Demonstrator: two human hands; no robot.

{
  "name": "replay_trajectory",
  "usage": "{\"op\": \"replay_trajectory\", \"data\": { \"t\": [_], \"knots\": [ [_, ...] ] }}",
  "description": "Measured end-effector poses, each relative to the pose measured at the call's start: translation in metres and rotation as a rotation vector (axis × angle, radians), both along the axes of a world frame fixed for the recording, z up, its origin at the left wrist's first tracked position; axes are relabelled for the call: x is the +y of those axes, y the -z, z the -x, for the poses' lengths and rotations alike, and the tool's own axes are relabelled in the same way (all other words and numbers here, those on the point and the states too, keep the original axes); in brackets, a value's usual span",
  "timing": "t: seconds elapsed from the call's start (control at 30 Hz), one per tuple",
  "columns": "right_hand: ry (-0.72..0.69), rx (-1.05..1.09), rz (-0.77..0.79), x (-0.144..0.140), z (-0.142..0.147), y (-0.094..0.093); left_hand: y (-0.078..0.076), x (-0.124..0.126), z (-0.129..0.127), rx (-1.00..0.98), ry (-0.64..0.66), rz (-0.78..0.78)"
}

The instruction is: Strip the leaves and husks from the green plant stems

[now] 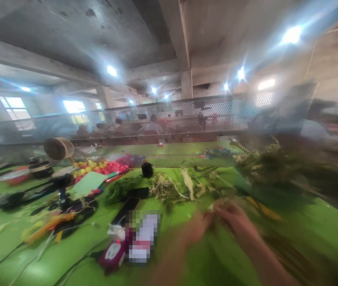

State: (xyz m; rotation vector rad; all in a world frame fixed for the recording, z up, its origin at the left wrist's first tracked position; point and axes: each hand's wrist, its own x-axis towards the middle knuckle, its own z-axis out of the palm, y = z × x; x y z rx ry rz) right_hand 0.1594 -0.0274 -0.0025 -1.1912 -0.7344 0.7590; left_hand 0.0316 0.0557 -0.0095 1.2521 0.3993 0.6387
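Observation:
My left hand (198, 226) and my right hand (232, 212) come together over the green tabletop, right of the middle. Their fingers are closed and meet at the tips. A small pale bit shows between them, too blurred to name. Just beyond lies a loose heap of dry greenish leaf pieces (165, 188), with a long pale husk-like strip (188, 184) beside it. A large bundle of artificial-looking leaves (267, 163) rises to the right of my right hand. Near that hand lies a yellow strip (265, 209).
At left are a purple power strip (112, 256) with cables, a dark phone (127, 210), an orange-yellow tool (49, 228), a light green card (88, 184), pink and yellow pieces (111, 169) and a small fan (58, 149). A perforated panel (157, 117) stands behind.

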Motion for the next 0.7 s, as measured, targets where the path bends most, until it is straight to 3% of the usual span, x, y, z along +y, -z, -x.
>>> {"op": "replay_trajectory", "data": {
  "t": [0.17,0.3,0.4,0.53,0.7],
  "knots": [
    [0.111,0.004,-0.049,-0.001,-0.003,-0.002,0.0,-0.003,-0.001,0.119,0.093,-0.204],
    [0.173,0.001,-0.072,-0.002,-0.004,-0.004,0.001,-0.007,-0.004,0.128,0.115,-0.257],
    [0.186,0.008,-0.089,-0.005,-0.003,-0.01,-0.001,-0.006,-0.006,0.109,0.093,-0.108],
    [0.112,-0.019,-0.071,-0.008,-0.002,-0.018,-0.002,0.008,-0.003,-0.083,-0.075,0.3],
    [0.055,-0.224,0.142,0.0,0.011,-0.014,-0.008,0.024,0.003,-0.341,-0.164,0.393]
  ]
}}
